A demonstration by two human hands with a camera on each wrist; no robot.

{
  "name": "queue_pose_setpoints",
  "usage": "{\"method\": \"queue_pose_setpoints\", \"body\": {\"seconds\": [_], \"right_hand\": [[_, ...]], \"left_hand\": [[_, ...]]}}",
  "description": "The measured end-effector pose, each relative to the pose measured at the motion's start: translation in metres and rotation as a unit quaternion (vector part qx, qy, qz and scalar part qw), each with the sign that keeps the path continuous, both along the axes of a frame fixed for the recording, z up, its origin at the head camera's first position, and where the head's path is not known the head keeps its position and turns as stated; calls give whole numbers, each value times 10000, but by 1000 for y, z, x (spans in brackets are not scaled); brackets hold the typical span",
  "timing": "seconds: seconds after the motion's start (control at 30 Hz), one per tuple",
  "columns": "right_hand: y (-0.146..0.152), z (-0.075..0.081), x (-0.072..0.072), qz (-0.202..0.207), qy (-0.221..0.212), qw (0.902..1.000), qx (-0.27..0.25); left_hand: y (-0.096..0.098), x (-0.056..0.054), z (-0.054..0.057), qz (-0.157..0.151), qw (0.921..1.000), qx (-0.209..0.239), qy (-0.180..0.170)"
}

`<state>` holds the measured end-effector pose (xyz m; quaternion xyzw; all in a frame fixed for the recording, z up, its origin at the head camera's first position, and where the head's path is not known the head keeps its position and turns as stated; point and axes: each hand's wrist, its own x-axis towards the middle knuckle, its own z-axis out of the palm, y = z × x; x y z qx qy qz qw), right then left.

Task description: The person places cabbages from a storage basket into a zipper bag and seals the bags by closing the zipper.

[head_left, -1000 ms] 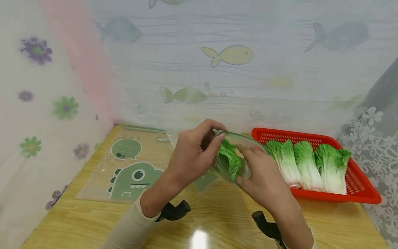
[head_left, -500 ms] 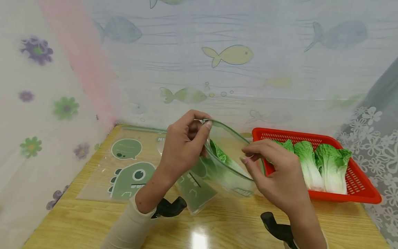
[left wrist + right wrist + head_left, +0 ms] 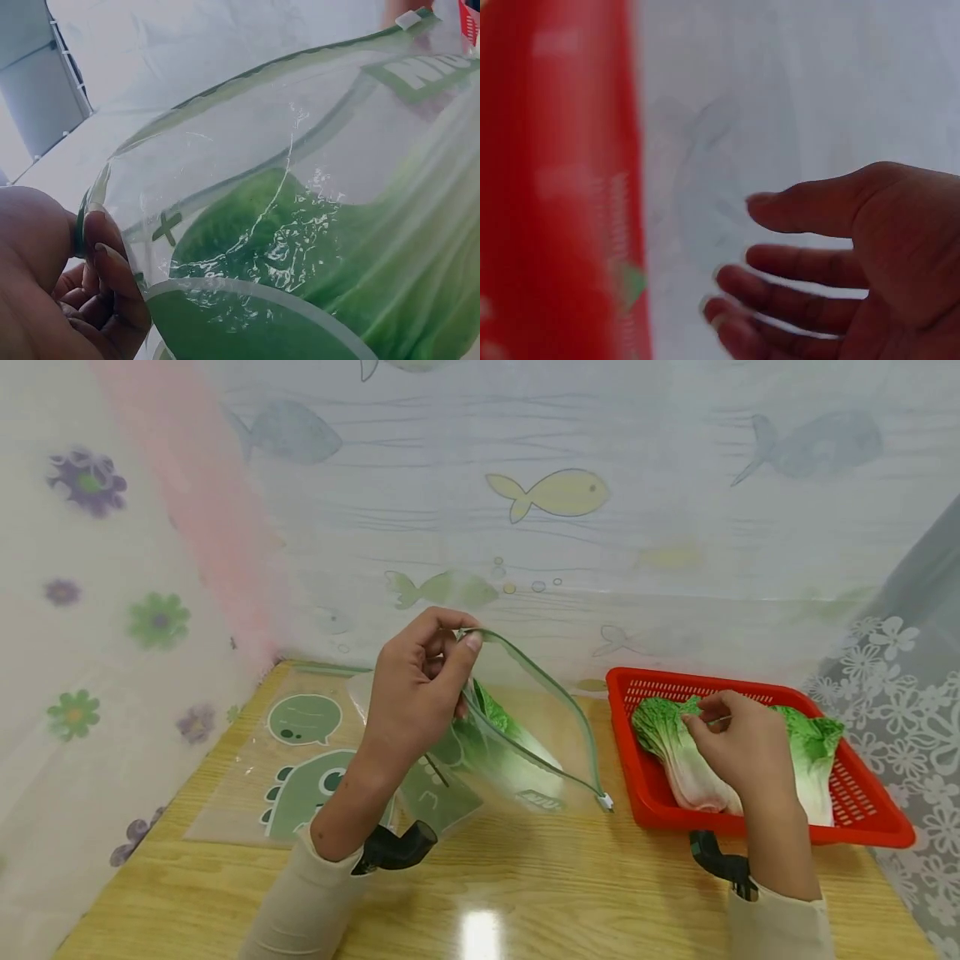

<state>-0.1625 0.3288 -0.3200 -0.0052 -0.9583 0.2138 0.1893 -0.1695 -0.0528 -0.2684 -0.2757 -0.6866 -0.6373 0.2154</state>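
My left hand (image 3: 416, 693) pinches one top corner of a clear zip bag (image 3: 542, 797) with a green-edged mouth that gapes. A white slider (image 3: 606, 802) sits at the mouth's other end. Inside the bag lies a bok choy-like leafy cabbage (image 3: 517, 747), its green leaves toward my left hand; the left wrist view shows the leaves (image 3: 255, 217) through the plastic. Over the red basket (image 3: 877, 831) hovers my right hand (image 3: 750, 747), partly hiding the cabbages (image 3: 690, 768) there. The right wrist view shows its fingers loosely apart, holding nothing.
Another clear bag with a green dinosaur print (image 3: 300, 785) lies flat on the wooden table (image 3: 525, 877) at the left. A patterned curtain (image 3: 420, 510) hangs behind the table. The basket stands near the table's right edge.
My right hand has come out of the bag's mouth, let go of its edge, and moved right to the basket. My left hand has shifted left with the bag, whose cabbage now lies deeper.
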Motion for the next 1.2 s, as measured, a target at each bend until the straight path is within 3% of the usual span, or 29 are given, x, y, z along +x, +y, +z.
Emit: {"method": "queue_pose_setpoints", "body": {"seconds": [0.07, 0.17, 0.23, 0.3, 0.43, 0.63, 0.83, 1.03, 1.2], "right_hand": [[15, -9, -6, -222, -1079, 9937, 209], [26, -19, -14, -294, -2515, 9663, 470], [27, -21, -16, -310, -3102, 9484, 580], [25, -24, -19, -322, -3324, 9404, 648], [23, -29, -22, -293, -3243, 9423, 777], [25, -29, -22, -198, -3001, 9521, 557], [29, -8, -12, -58, -2615, 9652, 19], [24, 12, 1, 123, -2310, 9711, -594], [9, 24, 12, 504, -1916, 9723, -1239]], "left_hand": [[1, 0, -1, -1, 10000, 11, -1], [3, 0, -3, 8, 10000, 31, -11], [4, 1, -3, 15, 10000, 49, -30], [4, 1, -2, 3, 10000, 57, -29], [3, 0, -2, -96, 9998, 157, -95], [1, -3, -2, -437, 9959, 520, -601], [2, -5, -3, -456, 9947, 528, -751], [4, -7, -6, -367, 9965, 400, -633], [7, -8, -8, -315, 9975, 187, -599]]}}
